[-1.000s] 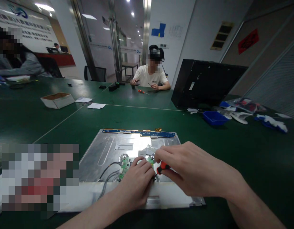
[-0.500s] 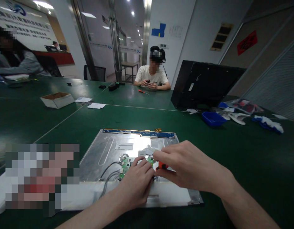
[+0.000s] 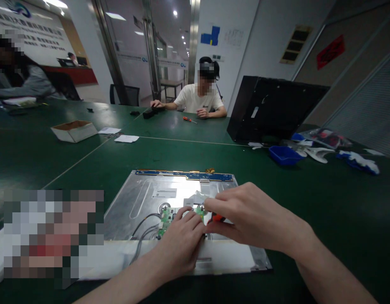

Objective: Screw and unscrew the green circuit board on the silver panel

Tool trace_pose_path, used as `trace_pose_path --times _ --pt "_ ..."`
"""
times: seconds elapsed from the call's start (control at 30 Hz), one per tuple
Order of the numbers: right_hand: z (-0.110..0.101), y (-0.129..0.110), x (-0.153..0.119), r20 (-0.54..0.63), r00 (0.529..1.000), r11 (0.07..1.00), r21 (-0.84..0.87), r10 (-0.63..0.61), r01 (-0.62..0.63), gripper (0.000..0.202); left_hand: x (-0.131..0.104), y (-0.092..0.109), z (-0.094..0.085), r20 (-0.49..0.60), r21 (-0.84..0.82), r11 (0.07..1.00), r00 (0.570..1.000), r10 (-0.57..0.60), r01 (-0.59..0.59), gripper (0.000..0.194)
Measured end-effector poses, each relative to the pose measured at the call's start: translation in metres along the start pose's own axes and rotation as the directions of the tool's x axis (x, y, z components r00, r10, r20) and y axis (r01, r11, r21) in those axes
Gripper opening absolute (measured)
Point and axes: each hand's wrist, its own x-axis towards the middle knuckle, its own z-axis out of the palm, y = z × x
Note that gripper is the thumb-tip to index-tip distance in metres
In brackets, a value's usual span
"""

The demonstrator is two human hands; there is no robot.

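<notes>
A display panel (image 3: pixel 119 211) lies back side up in front of me, with a green circuit board (image 3: pixel 166 220) at its middle and a blue circuit strip (image 3: pixel 169 174) along its far edge. My right hand (image 3: pixel 242 215) is closed round an orange-and-black screwdriver (image 3: pixel 218 218); its tip is hidden by my hands. Over the green board's right part, my left hand (image 3: pixel 184 238) is closed, its fingers bent together beside the right fingertips. Anything pinched in it is hidden. Grey and black cables (image 3: pixel 143 240) run from the board's left side under my left forearm.
Across the green table (image 3: pixel 169 150) sits a person (image 3: pixel 199 99) near another screwdriver (image 3: pixel 189 120). A large black monitor (image 3: pixel 274 112) and a blue tray (image 3: pixel 285 155) stand right, with gloves (image 3: pixel 358 161) beyond. An open box (image 3: pixel 74 131) and papers (image 3: pixel 127 138) lie left. Another person (image 3: pixel 27 80) sits far left.
My right hand and the screwdriver handle have shifted very slightly; my left hand stays on the board. The person opposite has stretched an arm out to the black object at the left.
</notes>
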Motion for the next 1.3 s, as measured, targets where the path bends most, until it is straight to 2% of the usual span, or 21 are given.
trace_pose_path --times 0.23,0.37,0.5,0.67,0.83,0.97,1.17,1.3 --pt "-0.0045 -0.0019 -0.0039 0.043 0.998 0.993 0.107 -0.05 0.045 0.007 0.0003 0.0006 -0.0003 0.003 -0.002 1.0 1.0 0.006 -0.006 0.025" --pt "-0.0017 -0.0013 -0.002 0.021 0.999 0.998 0.055 -0.031 0.03 0.003 0.0 0.0008 0.0 -0.006 -0.002 1.0 1.0 -0.004 0.004 0.025" --pt "-0.0002 -0.0019 -0.0007 0.0 1.0 1.0 -0.023 0.02 -0.02 0.013 0.0 0.0007 0.0007 -0.012 -0.01 1.0 1.0 -0.002 0.002 0.028" --pt "-0.0045 -0.0026 -0.0035 0.043 0.997 0.995 0.085 -0.064 0.06 0.007 0.0009 0.0026 -0.0025 0.007 -0.023 0.999 1.0 -0.022 0.022 0.022" --pt "-0.0004 -0.0045 -0.0014 0.012 0.999 0.999 0.037 -0.039 0.038 0.002 0.0007 0.0028 -0.0033 -0.015 -0.031 0.999 1.0 -0.016 0.016 0.023" --pt "0.0025 -0.0045 0.0009 -0.019 1.0 0.999 -0.032 0.005 -0.006 0.013 0.0002 0.0019 -0.0016 -0.053 -0.039 0.999 0.999 0.006 -0.008 0.026" --pt "-0.0022 -0.0042 -0.0029 0.033 0.995 0.988 0.127 -0.092 0.087 0.009 -0.0006 0.002 -0.0004 -0.041 -0.047 0.999 0.999 -0.004 0.002 0.022" --pt "0.0019 -0.006 -0.0007 0.005 0.999 0.999 0.023 -0.036 0.036 0.005 -0.0007 0.0019 -0.0004 -0.054 -0.031 1.0 0.999 0.0 -0.002 0.027"
